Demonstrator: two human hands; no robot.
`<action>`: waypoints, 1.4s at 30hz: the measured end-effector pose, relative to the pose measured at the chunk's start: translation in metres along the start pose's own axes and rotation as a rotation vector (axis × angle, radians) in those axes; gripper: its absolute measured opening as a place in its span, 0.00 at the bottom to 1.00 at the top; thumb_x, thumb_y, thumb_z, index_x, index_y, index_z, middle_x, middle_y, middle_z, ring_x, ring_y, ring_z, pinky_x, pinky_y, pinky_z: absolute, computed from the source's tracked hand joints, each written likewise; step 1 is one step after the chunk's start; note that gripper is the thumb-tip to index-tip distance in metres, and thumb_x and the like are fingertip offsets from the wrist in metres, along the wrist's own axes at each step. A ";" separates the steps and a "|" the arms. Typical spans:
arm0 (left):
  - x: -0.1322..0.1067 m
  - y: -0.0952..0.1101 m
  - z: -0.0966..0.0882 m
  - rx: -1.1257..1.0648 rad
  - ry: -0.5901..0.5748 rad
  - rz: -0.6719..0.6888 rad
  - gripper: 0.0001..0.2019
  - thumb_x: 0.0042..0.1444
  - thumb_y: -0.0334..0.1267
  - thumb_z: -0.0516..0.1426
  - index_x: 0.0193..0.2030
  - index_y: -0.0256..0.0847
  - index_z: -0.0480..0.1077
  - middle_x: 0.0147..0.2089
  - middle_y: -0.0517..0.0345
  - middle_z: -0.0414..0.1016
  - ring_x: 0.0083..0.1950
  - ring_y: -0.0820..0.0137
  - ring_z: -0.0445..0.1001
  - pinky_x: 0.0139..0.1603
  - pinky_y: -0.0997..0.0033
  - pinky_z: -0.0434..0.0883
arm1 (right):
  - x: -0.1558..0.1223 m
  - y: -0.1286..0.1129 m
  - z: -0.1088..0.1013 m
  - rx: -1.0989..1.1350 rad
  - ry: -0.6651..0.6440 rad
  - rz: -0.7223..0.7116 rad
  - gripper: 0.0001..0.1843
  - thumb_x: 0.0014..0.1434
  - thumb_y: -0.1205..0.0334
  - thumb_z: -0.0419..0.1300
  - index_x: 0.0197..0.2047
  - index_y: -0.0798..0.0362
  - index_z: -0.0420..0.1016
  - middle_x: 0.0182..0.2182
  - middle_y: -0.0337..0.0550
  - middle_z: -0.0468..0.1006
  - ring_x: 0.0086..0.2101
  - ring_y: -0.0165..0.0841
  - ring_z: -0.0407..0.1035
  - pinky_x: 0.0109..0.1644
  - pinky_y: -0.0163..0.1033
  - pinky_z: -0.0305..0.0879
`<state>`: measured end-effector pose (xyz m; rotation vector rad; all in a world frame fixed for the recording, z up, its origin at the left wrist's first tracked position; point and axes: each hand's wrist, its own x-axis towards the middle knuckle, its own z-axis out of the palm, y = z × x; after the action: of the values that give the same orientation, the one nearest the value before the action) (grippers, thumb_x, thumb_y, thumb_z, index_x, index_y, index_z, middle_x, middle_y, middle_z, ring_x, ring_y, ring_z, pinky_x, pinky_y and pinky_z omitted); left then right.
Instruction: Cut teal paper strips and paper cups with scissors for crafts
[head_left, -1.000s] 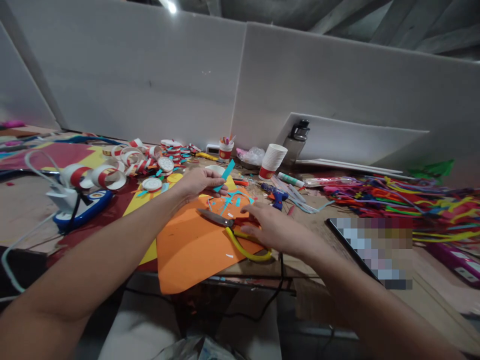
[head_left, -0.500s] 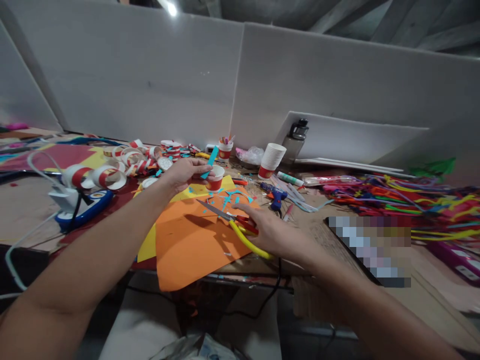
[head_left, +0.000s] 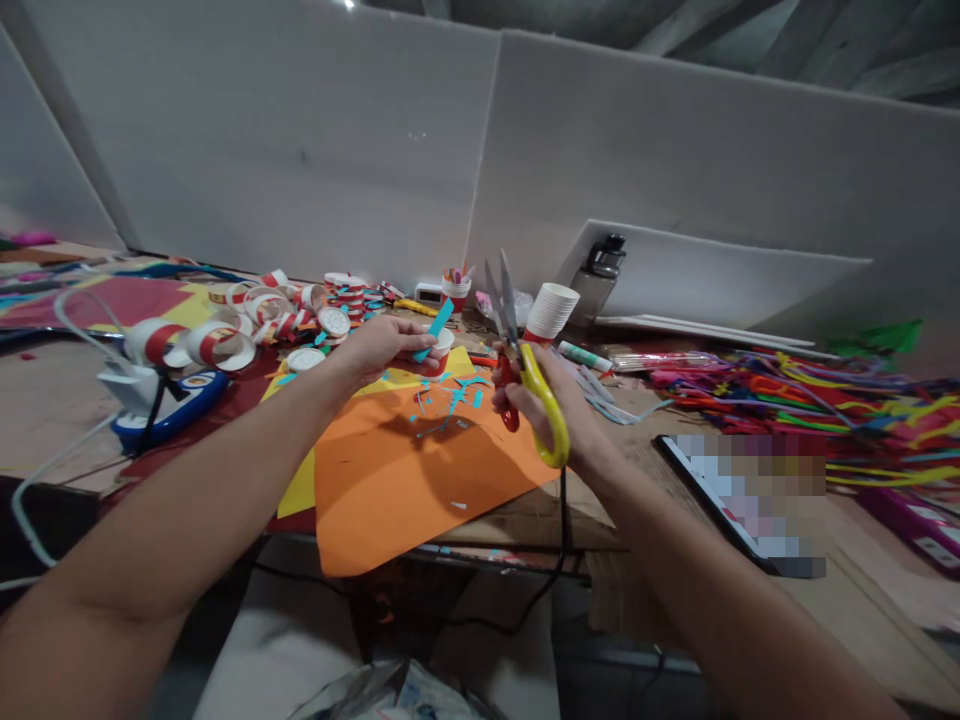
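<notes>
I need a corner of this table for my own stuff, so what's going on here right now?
A person is working at a cluttered craft table. Their left hand holds a teal paper strip and a small paper cup. Their right hand grips yellow-handled scissors above the orange sheet, with the blades pointing up and slightly apart. Teal scraps lie on the sheet.

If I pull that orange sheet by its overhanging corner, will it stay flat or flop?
Probably flops: the orange sheet looks thin and its front edge overhangs the table. Likely light, so it should slide easily, carrying the blue scraps along.
</notes>
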<state>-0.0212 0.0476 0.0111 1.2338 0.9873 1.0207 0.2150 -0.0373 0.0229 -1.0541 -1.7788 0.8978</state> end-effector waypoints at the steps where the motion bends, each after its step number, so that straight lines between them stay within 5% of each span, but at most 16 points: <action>1: 0.000 0.000 0.000 0.002 -0.004 0.002 0.07 0.50 0.34 0.66 0.30 0.32 0.75 0.28 0.50 0.79 0.29 0.69 0.79 0.35 0.70 0.78 | 0.001 0.002 -0.001 0.009 0.012 0.058 0.13 0.56 0.57 0.56 0.45 0.51 0.64 0.30 0.38 0.73 0.23 0.29 0.67 0.23 0.33 0.62; 8: -0.001 0.001 0.001 -0.011 -0.010 0.007 0.08 0.49 0.35 0.67 0.31 0.32 0.77 0.29 0.50 0.79 0.29 0.71 0.78 0.32 0.73 0.77 | 0.001 0.004 -0.004 -0.140 -0.132 0.302 0.13 0.55 0.55 0.60 0.41 0.52 0.70 0.19 0.32 0.67 0.16 0.25 0.62 0.17 0.30 0.58; 17: 0.001 -0.002 -0.002 0.013 -0.182 0.004 0.09 0.48 0.36 0.67 0.31 0.32 0.76 0.30 0.50 0.78 0.30 0.71 0.77 0.33 0.73 0.75 | -0.003 -0.003 0.003 -0.114 -0.217 0.325 0.13 0.56 0.52 0.60 0.39 0.52 0.71 0.17 0.32 0.67 0.14 0.25 0.62 0.14 0.29 0.57; 26: -0.007 0.006 0.003 0.079 -0.201 -0.082 0.08 0.48 0.36 0.67 0.29 0.32 0.75 0.31 0.49 0.78 0.31 0.71 0.77 0.31 0.74 0.72 | -0.008 -0.005 0.002 -0.141 -0.231 0.341 0.13 0.59 0.51 0.57 0.35 0.53 0.71 0.14 0.32 0.66 0.12 0.24 0.59 0.13 0.28 0.54; 42: -0.009 0.006 0.004 0.102 -0.248 -0.107 0.07 0.50 0.35 0.65 0.29 0.33 0.75 0.30 0.50 0.79 0.30 0.70 0.77 0.31 0.72 0.73 | -0.012 -0.006 0.000 -0.186 -0.263 0.350 0.13 0.59 0.59 0.56 0.46 0.54 0.73 0.18 0.31 0.67 0.13 0.22 0.60 0.13 0.25 0.57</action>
<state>-0.0197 0.0380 0.0179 1.3402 0.9087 0.7213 0.2162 -0.0509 0.0243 -1.4549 -1.9557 1.1413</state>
